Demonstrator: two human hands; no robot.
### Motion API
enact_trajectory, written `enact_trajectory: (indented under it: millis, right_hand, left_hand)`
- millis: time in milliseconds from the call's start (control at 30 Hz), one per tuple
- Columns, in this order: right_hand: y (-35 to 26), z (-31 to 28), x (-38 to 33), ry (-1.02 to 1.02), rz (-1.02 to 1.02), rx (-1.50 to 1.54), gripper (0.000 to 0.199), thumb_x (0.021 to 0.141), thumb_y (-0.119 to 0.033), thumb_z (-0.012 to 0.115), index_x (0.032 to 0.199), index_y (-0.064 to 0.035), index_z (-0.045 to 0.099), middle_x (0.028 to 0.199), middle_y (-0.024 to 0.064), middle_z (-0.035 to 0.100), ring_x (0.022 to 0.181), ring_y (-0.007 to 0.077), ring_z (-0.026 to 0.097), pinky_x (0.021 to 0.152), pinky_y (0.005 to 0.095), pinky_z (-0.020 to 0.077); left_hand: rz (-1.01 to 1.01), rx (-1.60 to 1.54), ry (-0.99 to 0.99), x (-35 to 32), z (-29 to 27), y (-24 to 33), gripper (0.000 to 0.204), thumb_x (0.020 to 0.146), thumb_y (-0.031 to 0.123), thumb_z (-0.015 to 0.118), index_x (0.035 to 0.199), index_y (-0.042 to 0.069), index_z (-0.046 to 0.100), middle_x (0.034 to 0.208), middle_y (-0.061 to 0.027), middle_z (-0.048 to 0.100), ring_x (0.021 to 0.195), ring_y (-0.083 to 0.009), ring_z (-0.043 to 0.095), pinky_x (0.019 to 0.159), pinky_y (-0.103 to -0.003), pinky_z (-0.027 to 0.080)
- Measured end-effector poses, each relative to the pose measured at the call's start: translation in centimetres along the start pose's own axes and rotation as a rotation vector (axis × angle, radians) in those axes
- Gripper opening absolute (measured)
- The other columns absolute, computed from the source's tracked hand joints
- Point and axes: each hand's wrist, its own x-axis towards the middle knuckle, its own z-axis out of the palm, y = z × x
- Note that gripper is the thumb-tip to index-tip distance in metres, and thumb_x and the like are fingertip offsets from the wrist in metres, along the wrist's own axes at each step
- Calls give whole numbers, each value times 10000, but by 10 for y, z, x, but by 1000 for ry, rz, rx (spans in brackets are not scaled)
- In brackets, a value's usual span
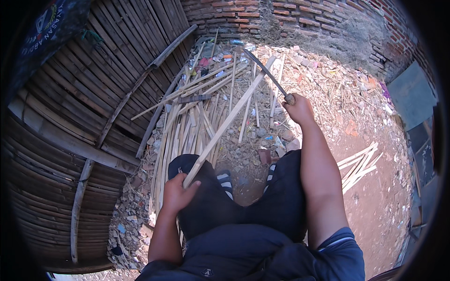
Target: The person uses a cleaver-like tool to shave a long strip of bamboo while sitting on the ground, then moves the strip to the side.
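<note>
My left hand [176, 194] is closed around the near end of a long, pale bamboo strip [225, 125], beside my left knee. The strip slants up and away to the right. In my right hand [300, 110] is the handle of a machete [272, 77] with a long, dark, slightly curved blade. The blade crosses the strip close to its far end; whether they touch I cannot tell. Many loose bamboo strips [182, 133] lie on the ground beyond my left knee, with a short dark stick-like piece [190, 99] across them.
A bamboo slat wall [61, 131] with poles stands along the left, a brick wall [309, 21] at the back. Rubble and shavings [323, 89] cover the ground. More split strips [361, 164] lie to the right, near a grey-green panel [412, 96].
</note>
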Motion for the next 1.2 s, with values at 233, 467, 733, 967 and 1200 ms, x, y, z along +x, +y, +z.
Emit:
enact_trajectory:
  millis: [233, 467, 733, 967, 1200]
  right_hand:
    - [-28, -1, -29, -297, -317, -122, 393, 843, -339, 845, 1150, -108, 765, 1031, 197, 771, 1004, 414, 731, 886, 501, 573]
    - [-36, 21, -23, -520, -435, -83, 393, 832, -333, 854, 1154, -118, 782, 1031, 186, 772, 1020, 398, 734, 903, 492, 571]
    - [4, 4, -10, -237, -129, 55, 461, 844, -340, 852, 1205, -64, 771, 1089, 209, 777, 1042, 401, 739, 944, 483, 571]
    - [-50, 6, -41, -592, -481, -262, 426, 799, -340, 866, 1151, -117, 780, 1068, 183, 773, 1046, 398, 736, 923, 500, 575]
    - [-4, 8, -4, -45, 62, -140, 364, 848, -298, 828, 1153, -107, 773, 1058, 193, 779, 1025, 388, 744, 912, 495, 579]
  left_hand:
    - [-4, -52, -2, 3, 3, -4, 352, 860, 299, 892, 984, 5, 743, 768, -181, 739, 691, -293, 747, 665, -400, 565]
    - [-11, 0, 3, -2, 0, -3, 366, 865, 318, 889, 992, 7, 745, 762, -172, 737, 683, -272, 743, 667, -383, 563]
    - [5, -17, 7, 3, 3, 1, 335, 887, 287, 889, 994, 10, 734, 745, -98, 721, 672, -161, 682, 648, -340, 536]
    - [-10, -14, -4, 3, 2, -3, 399, 859, 356, 891, 1015, 15, 754, 732, -177, 727, 671, -301, 747, 665, -401, 571]
    - [10, 52, -27, 3, -3, 4, 375, 852, 316, 910, 997, 16, 736, 722, -104, 707, 644, -175, 672, 636, -339, 529]
